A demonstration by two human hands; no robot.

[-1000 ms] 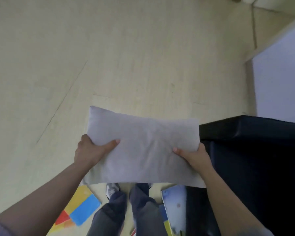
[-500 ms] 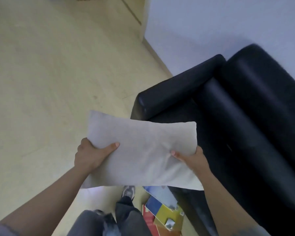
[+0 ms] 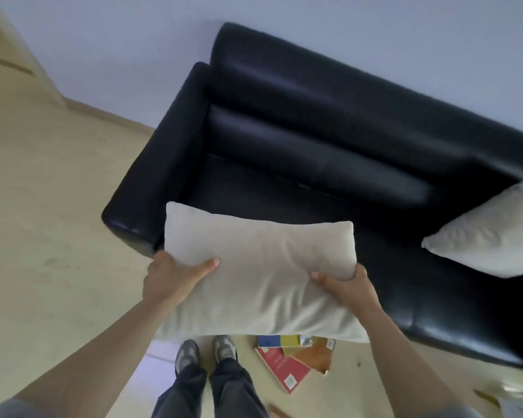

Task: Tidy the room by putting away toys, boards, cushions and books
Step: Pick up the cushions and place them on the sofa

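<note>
The person has turned since a moment ago: the black sofa (image 3: pixel 284 116) now lies just beyond the fingers, where bare floor was. In the head view, the left hand (image 3: pixel 169 279) and right hand (image 3: pixel 347 289) grip the pale cushion (image 3: pixel 260 267) by its side edges, thumbs on top. A second cushion (image 3: pixel 489 236) rests on the seat, right of the right hand. Books (image 3: pixel 296 360) lie below that wrist.

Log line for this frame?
left hand: grips cushion | right hand: grips cushion | sofa: ahead | second cushion: on sofa | books: floor
</note>
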